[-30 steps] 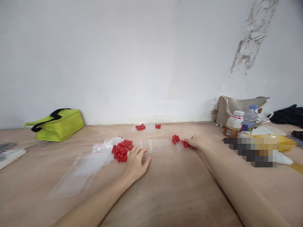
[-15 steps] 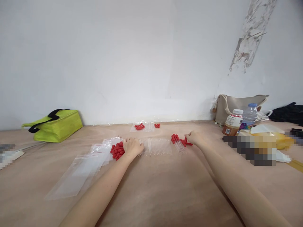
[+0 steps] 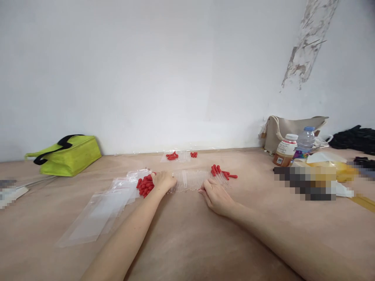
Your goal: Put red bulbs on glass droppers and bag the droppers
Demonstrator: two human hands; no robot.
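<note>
A row of clear glass dropper tubes [image 3: 190,180] lies side by side on the brown-covered table. At its left end my left hand [image 3: 164,181] is closed, fingers curled down beside a heap of red rubber bulbs [image 3: 144,185]; what it holds is hidden. Over the right end of the row, my right hand [image 3: 215,195] pinches at the lower end of a glass tube, thumb and fingertips together. Just beyond it rest several droppers with red bulbs [image 3: 216,170] fitted on their tubes, the tubes partly behind my hand.
Clear zip bags [image 3: 96,214] spread out at left. Farther back lie more red bulbs [image 3: 172,156] by a clear bag against the wall. A lime-green bag [image 3: 72,156] stands far left. At right are a brown drink bottle [image 3: 285,150], a blue-capped bottle [image 3: 306,140] and a beige bag [image 3: 274,136].
My right hand has moved left and nearer, from the red-bulbed droppers to the right end of the tube row. A red-bulbed dropper now lies where it was. My left hand has barely moved.
</note>
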